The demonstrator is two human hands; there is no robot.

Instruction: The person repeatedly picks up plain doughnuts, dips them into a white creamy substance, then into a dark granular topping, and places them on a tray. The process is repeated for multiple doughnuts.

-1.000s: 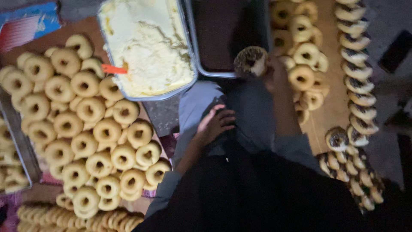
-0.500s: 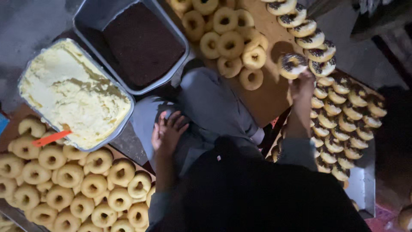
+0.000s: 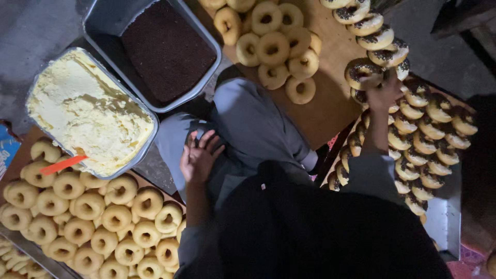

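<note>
My right hand [image 3: 381,92] is stretched out to the right and grips a doughnut topped with cream and dark sprinkles [image 3: 362,71], held at the end of a row of topped doughnuts [image 3: 433,129] on a tray. My left hand [image 3: 199,155] rests open on my knee in grey trousers, holding nothing. A grey tub of dark chocolate sprinkles [image 3: 165,49] and a grey tub of pale yellow cream [image 3: 88,111] with an orange spatula [image 3: 63,164] stand at the upper left.
Many plain doughnuts [image 3: 98,217] fill a board at the lower left. Several more plain doughnuts [image 3: 274,39] lie on a brown board [image 3: 330,108] at the top. The metal tray's rim [image 3: 444,227] shows at the right.
The view has swung so the tubs sit farther left. My right hand carried the topped doughnut from over the sprinkle tub to the rows on the right. My left hand stayed on my knee.
</note>
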